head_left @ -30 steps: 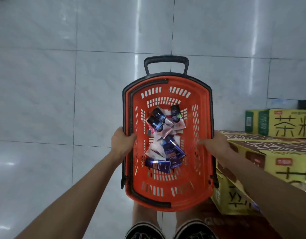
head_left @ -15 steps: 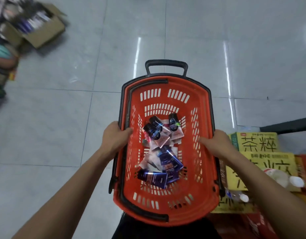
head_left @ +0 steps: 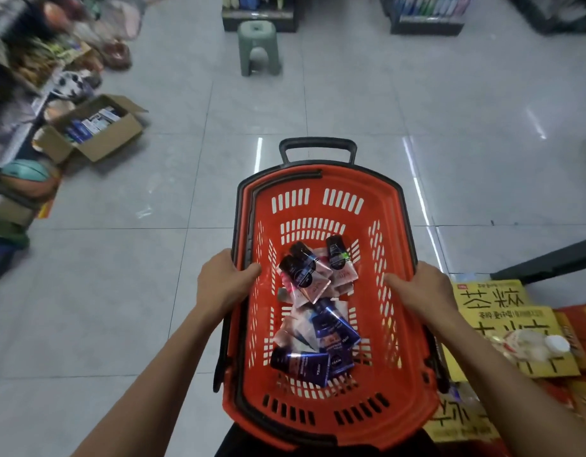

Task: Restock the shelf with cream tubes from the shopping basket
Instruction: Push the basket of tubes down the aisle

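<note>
I hold a red shopping basket [head_left: 318,417] with black trim out in front of me at waist height. My left hand [head_left: 224,278] grips its left rim and my right hand [head_left: 420,288] grips its right rim. Several cream tubes [head_left: 314,311] lie loose on the basket floor, some dark blue, some pale pink with black caps. A dark blue tube [head_left: 300,362] lies nearest me. Store shelves [head_left: 427,13] stand far ahead across the floor.
An open cardboard box [head_left: 93,130] of goods sits on the floor at the left, beside cluttered shelving [head_left: 27,61]. A green plastic stool [head_left: 258,47] stands ahead in the aisle. Yellow cartons [head_left: 502,328] are stacked close on my right. Grey tiled floor lies between.
My view has lifted from the floor towards the aisle, bringing the stool, far shelves and cardboard box into sight. Both hands keep their grip on the basket rims.
</note>
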Demonstrator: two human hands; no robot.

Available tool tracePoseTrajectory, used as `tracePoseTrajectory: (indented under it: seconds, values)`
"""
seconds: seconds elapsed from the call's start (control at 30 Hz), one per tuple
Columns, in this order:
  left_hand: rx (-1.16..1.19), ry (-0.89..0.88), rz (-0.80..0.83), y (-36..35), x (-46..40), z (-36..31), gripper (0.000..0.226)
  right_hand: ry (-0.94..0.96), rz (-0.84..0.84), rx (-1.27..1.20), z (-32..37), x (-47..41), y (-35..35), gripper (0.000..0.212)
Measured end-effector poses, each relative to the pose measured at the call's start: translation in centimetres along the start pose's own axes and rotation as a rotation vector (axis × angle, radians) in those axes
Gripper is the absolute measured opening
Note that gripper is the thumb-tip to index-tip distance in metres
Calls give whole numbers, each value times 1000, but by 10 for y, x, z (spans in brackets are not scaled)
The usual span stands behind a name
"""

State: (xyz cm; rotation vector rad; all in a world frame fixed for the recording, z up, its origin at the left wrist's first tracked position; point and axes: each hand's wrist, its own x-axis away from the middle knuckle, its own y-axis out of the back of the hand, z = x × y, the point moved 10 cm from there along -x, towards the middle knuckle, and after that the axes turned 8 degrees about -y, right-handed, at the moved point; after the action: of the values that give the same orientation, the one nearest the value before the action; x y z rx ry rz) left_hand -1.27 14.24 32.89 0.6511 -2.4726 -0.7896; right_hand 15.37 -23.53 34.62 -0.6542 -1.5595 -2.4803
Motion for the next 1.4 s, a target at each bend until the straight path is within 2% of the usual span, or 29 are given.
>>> tracePoseTrajectory:
  seconds: [0.2,0.3,0.53,0.77,1.03,1.23,1.4]
  values:
    - [35,-14,-110,18,0,-5,58,23,-91,49,19,8,4,50]
    - [5,-21,-169,28,-5,-10,50,48,-104,41,31,3,5,49]
    - [56,-7,-128,20,-48,-21,52,83,-82,42,55,-41,9,52]
    - [-16,4,-86,-8,-135,-70,56,57,-63,34,76,-134,17,52]
    - [-37,41,-112,-49,-233,-143,49,102,-19,57,122,-266,73,53]
    - [-8,53,-126,-68,-288,-186,41,126,-4,46,147,-330,105,49]
    - [-52,43,-129,-74,-335,-212,47,115,11,36,167,-375,112,47]
